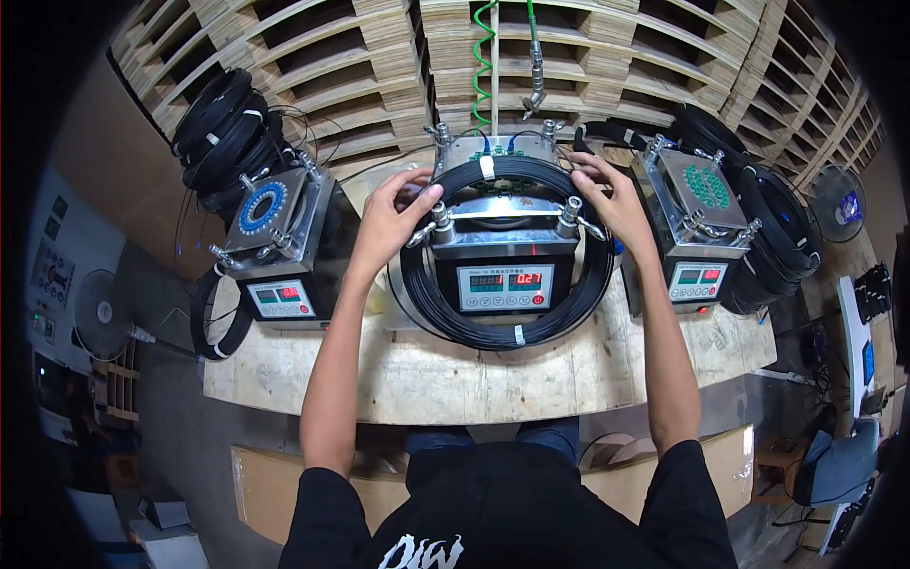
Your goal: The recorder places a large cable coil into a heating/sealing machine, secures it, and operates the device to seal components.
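Observation:
A large coil of black cable [518,335], bound with white ties, rings the middle bench machine [436,270]. Its top lies over the machine's metal plate, and its lower part hangs in front of the lit control panel [507,287]. My left hand [396,216] is closed on the coil's upper left side, thumb toward the machine. At the upper right side, my right hand [614,204] has curled fingers on the coil, beside a metal clamp post [571,216]. Two blue-ended plugs [487,147] show at the plate's back edge. Part of the plate is hidden under the coil.
Similar machines stand left [270,242], with a ring of blue connectors, and right [697,223], with green connectors. Black cable coils [223,133] are stacked beside them. Behind, wooden pallets [379,57] rise, and a green air hose with a metal nozzle [536,81] hangs down.

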Motion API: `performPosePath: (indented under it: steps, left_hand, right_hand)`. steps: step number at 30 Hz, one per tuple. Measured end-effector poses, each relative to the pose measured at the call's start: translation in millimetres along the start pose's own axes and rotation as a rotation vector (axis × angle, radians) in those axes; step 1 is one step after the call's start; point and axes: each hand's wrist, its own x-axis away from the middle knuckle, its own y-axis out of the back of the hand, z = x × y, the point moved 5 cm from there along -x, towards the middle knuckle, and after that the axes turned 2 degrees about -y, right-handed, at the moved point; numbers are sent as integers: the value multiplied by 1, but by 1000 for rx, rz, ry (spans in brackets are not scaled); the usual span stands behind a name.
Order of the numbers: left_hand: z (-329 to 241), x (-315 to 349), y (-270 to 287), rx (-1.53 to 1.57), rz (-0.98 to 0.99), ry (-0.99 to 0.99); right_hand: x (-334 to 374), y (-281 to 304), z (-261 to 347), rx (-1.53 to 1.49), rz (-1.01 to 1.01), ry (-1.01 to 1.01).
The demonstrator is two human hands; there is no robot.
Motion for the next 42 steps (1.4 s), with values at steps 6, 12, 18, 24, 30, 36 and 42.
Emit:
performPosePath:
  steps: [6, 12, 18, 24, 30, 36, 42]
  left_hand:
    - [38, 41, 16, 240, 15, 160]
    - [54, 123, -4, 0, -187, 101]
    - [70, 208, -50, 199, -232, 455]
    - [86, 257, -114, 605, -198, 625]
    - [73, 256, -133, 737, -305, 643]
    - [67, 267, -141, 558, -443, 709]
    - [31, 257, -130, 366, -597, 595]
  right_hand:
    - [21, 10, -18, 24, 183, 15]
    - [102, 2, -56, 43, -173, -74]
    - [195, -40, -91, 97, -308, -332]
    - [239, -118, -85, -506, -234, -502]
    - [248, -153, -81, -721, -277, -578]
    - [253, -140, -78, -522, -358, -628]
    - [250, -117, -66, -262, -523, -427]
